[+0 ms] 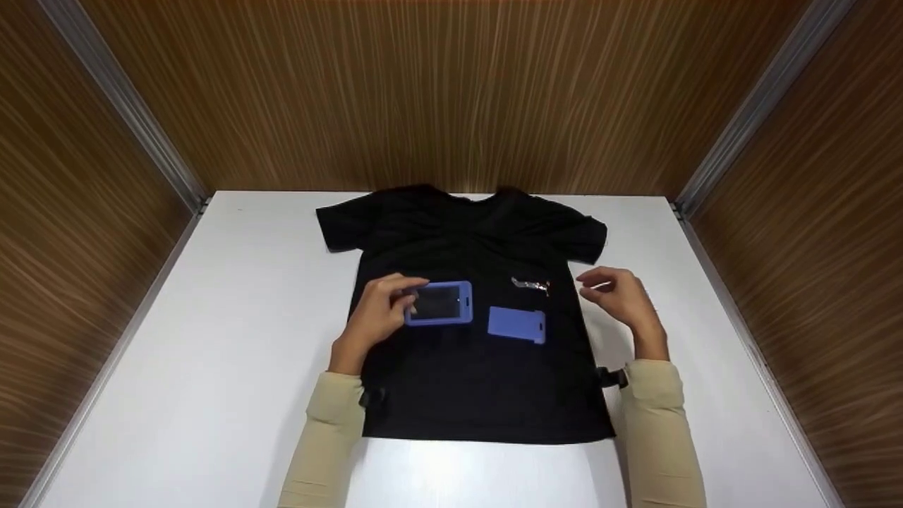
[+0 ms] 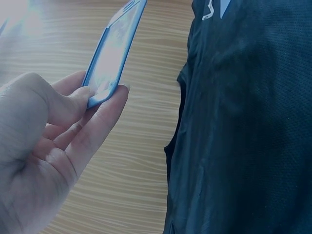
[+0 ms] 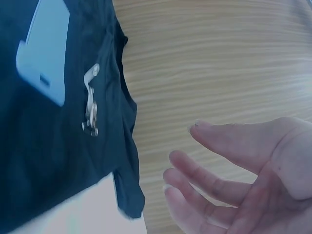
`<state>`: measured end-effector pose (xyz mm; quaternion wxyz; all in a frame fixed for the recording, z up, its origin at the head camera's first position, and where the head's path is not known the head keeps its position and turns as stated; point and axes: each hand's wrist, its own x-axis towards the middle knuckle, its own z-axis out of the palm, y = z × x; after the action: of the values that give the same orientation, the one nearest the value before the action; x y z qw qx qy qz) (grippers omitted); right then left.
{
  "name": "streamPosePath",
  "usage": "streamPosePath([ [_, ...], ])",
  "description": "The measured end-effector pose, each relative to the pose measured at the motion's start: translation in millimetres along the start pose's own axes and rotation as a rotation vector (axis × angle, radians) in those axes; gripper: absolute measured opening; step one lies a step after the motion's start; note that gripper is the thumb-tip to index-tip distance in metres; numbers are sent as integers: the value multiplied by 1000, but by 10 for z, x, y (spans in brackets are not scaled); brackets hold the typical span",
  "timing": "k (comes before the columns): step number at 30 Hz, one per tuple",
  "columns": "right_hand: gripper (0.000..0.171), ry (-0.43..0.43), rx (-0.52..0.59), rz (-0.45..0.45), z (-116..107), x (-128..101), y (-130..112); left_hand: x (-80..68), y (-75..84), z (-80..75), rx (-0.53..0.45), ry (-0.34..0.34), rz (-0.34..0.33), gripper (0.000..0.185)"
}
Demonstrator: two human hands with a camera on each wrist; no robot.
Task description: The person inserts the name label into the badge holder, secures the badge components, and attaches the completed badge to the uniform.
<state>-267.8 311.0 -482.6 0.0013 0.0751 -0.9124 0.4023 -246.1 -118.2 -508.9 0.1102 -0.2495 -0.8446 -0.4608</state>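
A black T-shirt (image 1: 480,367) lies flat on the white table (image 1: 233,353). My left hand (image 1: 377,314) pinches the left end of a blue card holder with a dark window (image 1: 441,303), seen edge-on in the left wrist view as the blue card holder (image 2: 114,48) between thumb and fingers (image 2: 105,114). A second blue holder piece (image 1: 517,324) lies on the shirt to its right, beside a small metal clip (image 1: 530,284). My right hand (image 1: 621,296) hovers just off the shirt's right edge, fingers (image 3: 204,175) relaxed and holding nothing. The right wrist view shows the clip (image 3: 91,105) and the blue piece (image 3: 44,53).
Wood-grain walls (image 1: 451,92) enclose the table at the back and both sides, with metal corner strips (image 1: 127,106). Bare white tabletop lies left, right and in front of the shirt.
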Motion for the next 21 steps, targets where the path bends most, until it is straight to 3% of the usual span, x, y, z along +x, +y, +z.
streamPosePath([
  [11,29,0,-53,62,-206,-6,227,-10,-12,-8,11,-1,-3,35],
  [21,29,7,-126,63,-367,27,460,-8,-31,-4,-17,6,-8,37],
])
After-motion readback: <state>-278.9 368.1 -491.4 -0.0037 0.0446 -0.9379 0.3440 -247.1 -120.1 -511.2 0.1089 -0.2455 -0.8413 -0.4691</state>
